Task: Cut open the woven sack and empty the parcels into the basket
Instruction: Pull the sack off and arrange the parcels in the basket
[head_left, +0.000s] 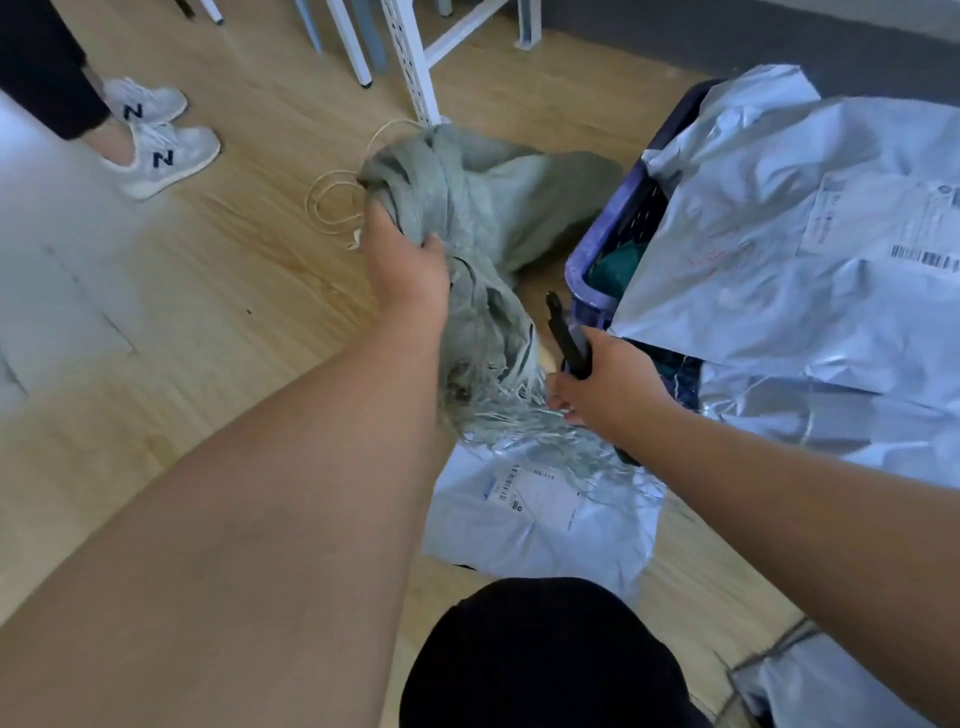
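The right hand (608, 384) grips a black cutter (569, 338), fingers curled round its handle, tip pointing away, while its lower fingers touch the frayed cut end of the sack (467, 228). Just below that fringe a grey parcel (540, 514) lies on the floor (234, 270). Farther out, the left hand (408, 260) clutches a bunched fold of the limp sack, whose long axis runs from the fringe away toward its far end, beside a loose cord (332, 202). The basket (602, 249) stands right of the sack, heaped with parcels, nearest the right hand; tipping toward it looks the likely move.
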